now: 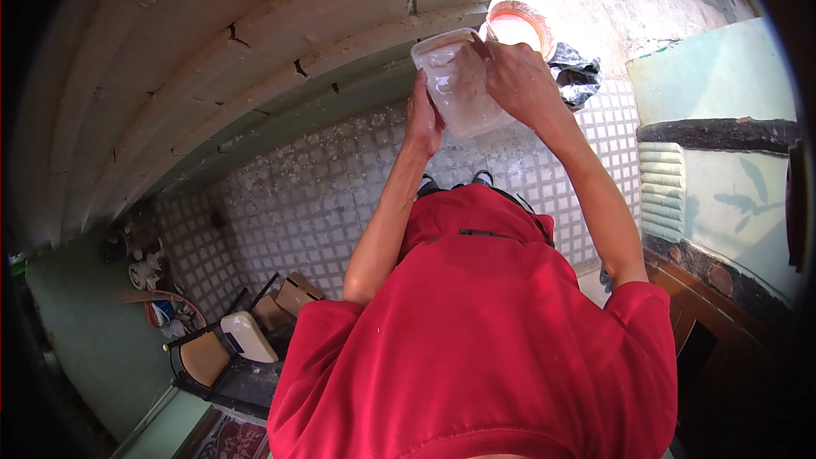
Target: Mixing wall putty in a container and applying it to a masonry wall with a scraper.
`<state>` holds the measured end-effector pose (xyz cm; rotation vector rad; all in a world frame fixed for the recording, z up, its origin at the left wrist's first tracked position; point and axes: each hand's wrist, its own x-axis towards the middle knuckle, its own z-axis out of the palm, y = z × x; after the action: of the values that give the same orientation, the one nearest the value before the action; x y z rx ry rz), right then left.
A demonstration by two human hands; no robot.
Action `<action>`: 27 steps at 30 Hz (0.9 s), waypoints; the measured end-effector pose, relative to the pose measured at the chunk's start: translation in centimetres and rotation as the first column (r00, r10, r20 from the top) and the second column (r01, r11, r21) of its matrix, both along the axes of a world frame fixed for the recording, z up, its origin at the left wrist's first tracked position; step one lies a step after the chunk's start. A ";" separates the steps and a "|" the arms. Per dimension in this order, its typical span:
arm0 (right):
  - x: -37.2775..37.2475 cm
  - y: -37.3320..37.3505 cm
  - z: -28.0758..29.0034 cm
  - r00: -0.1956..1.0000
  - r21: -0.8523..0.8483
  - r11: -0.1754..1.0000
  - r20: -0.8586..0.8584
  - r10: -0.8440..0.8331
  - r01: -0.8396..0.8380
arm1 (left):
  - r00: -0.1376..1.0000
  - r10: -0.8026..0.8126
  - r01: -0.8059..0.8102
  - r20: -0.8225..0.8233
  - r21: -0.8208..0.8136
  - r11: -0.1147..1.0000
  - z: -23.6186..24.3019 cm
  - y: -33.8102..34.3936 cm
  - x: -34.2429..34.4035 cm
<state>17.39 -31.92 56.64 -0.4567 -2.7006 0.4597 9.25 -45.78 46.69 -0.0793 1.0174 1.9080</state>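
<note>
A translucent, squarish plastic container (463,93) is held up in front of me, tilted, with pale smears on its walls. My left hand (425,115) is closed around its left side, supporting it. My right hand (520,81) is at the container's right rim with its fingers curled. Whatever those fingers grip is hidden behind the hand. Just beyond the container stands an orange-red bucket (544,25) with whitish stuff in it. A crumpled black plastic bag (576,76) lies beside the bucket, to the right of my right hand.
A cracked, ridged wall (255,42) rises close on the left. Below me spreads a tiled floor (297,170). At lower left are a chair (204,359), a cardboard box (297,291) and assorted clutter. A pale green wall (722,76) with a dark ledge bounds the right.
</note>
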 end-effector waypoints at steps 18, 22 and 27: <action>2.4 0.7 4.5 0.995 -0.522 0.847 0.078 -0.065 0.097 | 0.999 -0.032 0.031 -0.040 -0.036 0.999 2.9 -0.9 0.3; 2.7 1.3 4.2 0.994 -0.529 0.843 -0.003 -0.113 0.095 | 0.997 -0.041 0.040 -0.067 -0.021 0.999 3.3 -0.7 0.0; 2.3 1.1 5.3 0.997 -0.384 0.920 0.052 -0.063 0.078 | 0.995 -0.055 0.058 -0.084 0.030 0.998 3.2 0.2 0.1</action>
<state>19.64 -30.79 61.89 -0.6720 -2.6170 0.9803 9.32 -45.55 49.89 0.0474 1.0326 1.8888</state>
